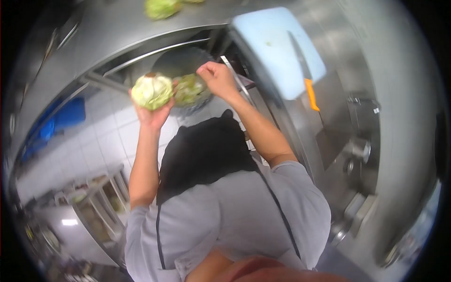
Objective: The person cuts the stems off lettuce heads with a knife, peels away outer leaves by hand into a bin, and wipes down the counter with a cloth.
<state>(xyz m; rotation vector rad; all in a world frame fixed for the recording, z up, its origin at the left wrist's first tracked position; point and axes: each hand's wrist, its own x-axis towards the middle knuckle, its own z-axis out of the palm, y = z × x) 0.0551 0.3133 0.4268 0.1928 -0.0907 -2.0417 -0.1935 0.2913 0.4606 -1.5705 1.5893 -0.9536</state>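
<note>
A pale green lettuce head (pixel 152 91), with a brownish stem end on top, rests in my left hand (pixel 157 114), whose fingers wrap round it from below. My right hand (pixel 216 79) is held apart from it, to the right, above the edge of a bin (pixel 174 60). Its fingers are curled together at the tips; whatever they may hold is too small to make out. Loose lettuce leaves (pixel 190 89) lie in the bin, lined with clear plastic, between and below my hands.
A light blue cutting board (pixel 272 44) lies on the steel counter at the upper right, with an orange-handled knife (pixel 310 94) across its edge. More lettuce (pixel 161 8) sits on the counter (pixel 108 28) at the top. Blue items (pixel 70 115) are at the left.
</note>
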